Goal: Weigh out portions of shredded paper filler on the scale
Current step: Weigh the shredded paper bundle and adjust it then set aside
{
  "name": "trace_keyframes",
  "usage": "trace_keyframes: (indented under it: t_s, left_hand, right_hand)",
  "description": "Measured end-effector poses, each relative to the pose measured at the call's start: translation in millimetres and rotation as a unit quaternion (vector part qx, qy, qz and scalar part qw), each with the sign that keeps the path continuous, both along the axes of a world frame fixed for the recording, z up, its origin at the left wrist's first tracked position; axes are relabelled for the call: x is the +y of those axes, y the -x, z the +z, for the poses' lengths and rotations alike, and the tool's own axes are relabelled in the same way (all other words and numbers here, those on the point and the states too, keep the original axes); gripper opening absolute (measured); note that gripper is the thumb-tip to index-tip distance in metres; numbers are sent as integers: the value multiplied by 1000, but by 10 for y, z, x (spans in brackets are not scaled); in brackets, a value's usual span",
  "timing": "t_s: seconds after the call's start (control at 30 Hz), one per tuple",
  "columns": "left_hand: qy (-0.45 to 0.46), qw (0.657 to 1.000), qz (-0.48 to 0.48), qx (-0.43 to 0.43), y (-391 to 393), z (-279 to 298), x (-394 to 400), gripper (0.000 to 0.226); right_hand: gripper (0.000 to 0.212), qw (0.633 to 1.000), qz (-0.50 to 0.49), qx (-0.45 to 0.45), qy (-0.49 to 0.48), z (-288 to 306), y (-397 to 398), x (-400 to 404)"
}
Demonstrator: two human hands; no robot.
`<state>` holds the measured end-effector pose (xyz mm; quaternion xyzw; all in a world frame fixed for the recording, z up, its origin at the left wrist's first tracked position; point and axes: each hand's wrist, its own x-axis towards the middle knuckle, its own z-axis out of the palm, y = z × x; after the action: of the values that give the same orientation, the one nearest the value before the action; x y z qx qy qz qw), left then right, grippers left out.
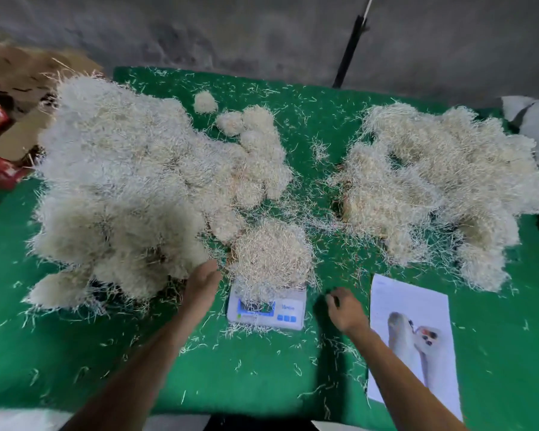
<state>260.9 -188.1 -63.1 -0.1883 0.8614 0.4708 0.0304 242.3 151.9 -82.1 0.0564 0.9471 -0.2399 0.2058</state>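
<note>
Neither grip holds anything: my left hand [201, 283] lies flat and spread against the big supply heap [131, 188], ready to feed, while my right hand [344, 309] hangs loosely curled on the counter [262, 374]. One portion [271, 256] sits on the scale [266, 309], hiding part of its display.

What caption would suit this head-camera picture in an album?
A mound of pale shredded paper sits on a small white digital scale between two hands on a green table.
</note>
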Motion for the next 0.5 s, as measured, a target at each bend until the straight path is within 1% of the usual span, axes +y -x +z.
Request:
trace_keyframes:
  t_s: [0.03,0.07,0.1,0.13,0.17,0.23,0.3,0.4,0.5]
  left_hand:
    - [15,1000,7,-6,-169,-157,-30,26]
    - [25,999,1,-23,-334,-310,-48,42]
    - [48,998,-26,-41,-502,-465,-45,58]
    - [104,990,-74,-62,-678,-590,-16,68]
    - [164,977,-120,-61,-809,-707,16,71]
    - [210,966,-145,-50,-932,-837,57,68]
    - [222,963,-142,-61,-939,-845,74,65]
    - [251,950,-171,-77,-936,-855,59,61]
    - [255,948,-172,-80,-950,-883,40,63]
  right_hand:
    - [50,998,38,2,-41,-178,-216,5]
    - [57,995,64,9,-77,-328,-406,-22]
    - [62,991,73,13,-111,-424,-539,-66]
    - [64,988,73,11,-136,-471,-631,-129]
    - [65,987,65,1,-150,-482,-670,-192]
    - [66,987,44,-5,-152,-485,-692,-280]
    - [65,988,35,7,-148,-524,-723,-308]
    - [63,987,30,14,-155,-587,-798,-298]
    - [62,987,24,6,-159,-616,-806,-330]
